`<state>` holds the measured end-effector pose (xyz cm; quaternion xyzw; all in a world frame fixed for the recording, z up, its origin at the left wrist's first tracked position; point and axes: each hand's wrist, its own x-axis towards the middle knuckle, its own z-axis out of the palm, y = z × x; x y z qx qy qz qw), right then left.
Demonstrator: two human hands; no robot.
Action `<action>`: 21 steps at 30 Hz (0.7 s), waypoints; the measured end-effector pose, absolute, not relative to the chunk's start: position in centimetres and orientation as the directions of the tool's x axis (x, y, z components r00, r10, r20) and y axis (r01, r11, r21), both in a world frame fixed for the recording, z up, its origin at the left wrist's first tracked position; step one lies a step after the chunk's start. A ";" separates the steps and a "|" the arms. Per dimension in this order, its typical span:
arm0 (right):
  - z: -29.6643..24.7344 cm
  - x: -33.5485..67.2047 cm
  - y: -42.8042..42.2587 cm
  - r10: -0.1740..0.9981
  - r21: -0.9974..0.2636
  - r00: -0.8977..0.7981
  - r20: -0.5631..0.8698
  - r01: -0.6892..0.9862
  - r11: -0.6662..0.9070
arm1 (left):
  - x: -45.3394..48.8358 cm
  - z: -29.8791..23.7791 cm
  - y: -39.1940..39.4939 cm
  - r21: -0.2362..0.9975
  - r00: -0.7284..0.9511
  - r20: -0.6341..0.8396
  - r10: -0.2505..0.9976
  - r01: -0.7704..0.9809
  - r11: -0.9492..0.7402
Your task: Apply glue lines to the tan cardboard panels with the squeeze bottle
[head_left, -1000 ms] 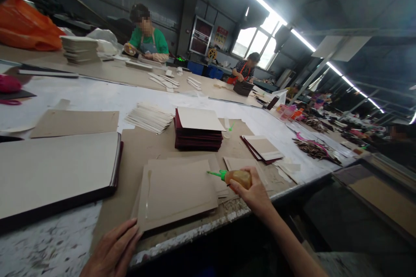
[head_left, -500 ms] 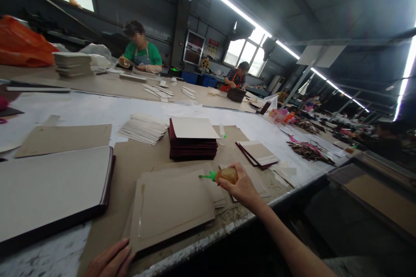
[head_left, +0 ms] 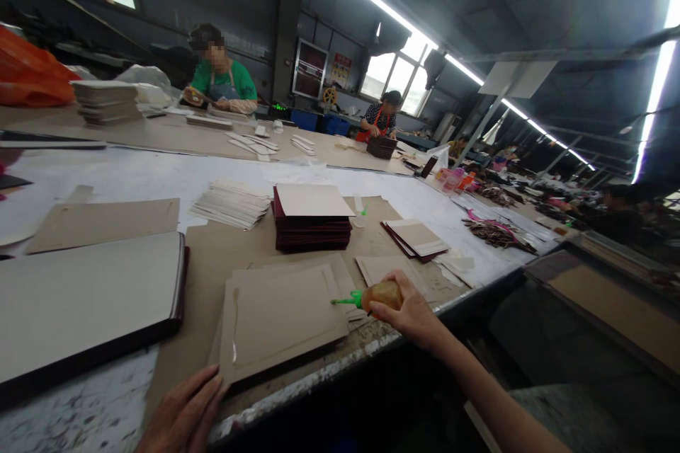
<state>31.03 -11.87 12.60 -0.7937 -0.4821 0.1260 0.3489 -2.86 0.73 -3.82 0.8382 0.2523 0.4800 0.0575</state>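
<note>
My right hand [head_left: 406, 311] is closed round a small glue bottle [head_left: 380, 294] with a green nozzle, its tip at the right edge of a brown card sheet [head_left: 279, 318]. A wet glue line runs along the sheet's left and lower sides. My left hand [head_left: 183, 414] lies with fingers flat, its fingertips pressing the sheet's near left corner at the table's front edge. Behind the sheet stands a stack of dark red covers [head_left: 311, 226] topped by a pale card.
A large grey board [head_left: 79, 304] lies at left, a fanned pile of white strips [head_left: 231, 204] behind it. Two other people [head_left: 220, 78] [head_left: 383, 115] work at the far side. More red covers [head_left: 414, 237] lie at right. The table edge [head_left: 329, 375] runs close in front.
The view has shifted. My right hand with the bottle has dropped a little toward the sheet's right edge. My left hand stays on the near corner.
</note>
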 end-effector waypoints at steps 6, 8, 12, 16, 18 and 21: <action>13.6 30.1 -14.0 0.865 -0.715 0.501 0.012 0.609 -0.343 | -2.8 -3.4 0.4 0.374 0.421 0.746 0.517 0.377 -0.847; 13.8 29.8 -14.6 0.863 -0.717 0.505 -0.016 0.596 -0.362 | -3.2 -3.7 0.6 0.360 0.459 0.736 0.497 0.355 -0.863; 14.1 29.5 -15.4 0.864 -0.709 0.501 -0.035 0.597 -0.375 | -4.4 -4.1 1.3 0.281 0.585 0.693 0.421 0.319 -0.905; 13.8 29.4 -15.3 0.849 -0.701 0.527 -0.028 0.595 -0.393 | -4.9 -3.9 1.4 0.300 0.619 0.658 0.429 0.308 -0.903; 13.4 29.4 -14.7 0.839 -0.702 0.544 0.001 0.598 -0.387 | -4.9 -3.9 1.3 0.343 0.616 0.645 0.452 0.296 -0.892; 12.5 29.7 -13.5 0.827 -0.687 0.554 0.095 0.638 -0.349 | -4.9 -3.9 1.1 0.370 0.626 0.632 0.457 0.274 -0.888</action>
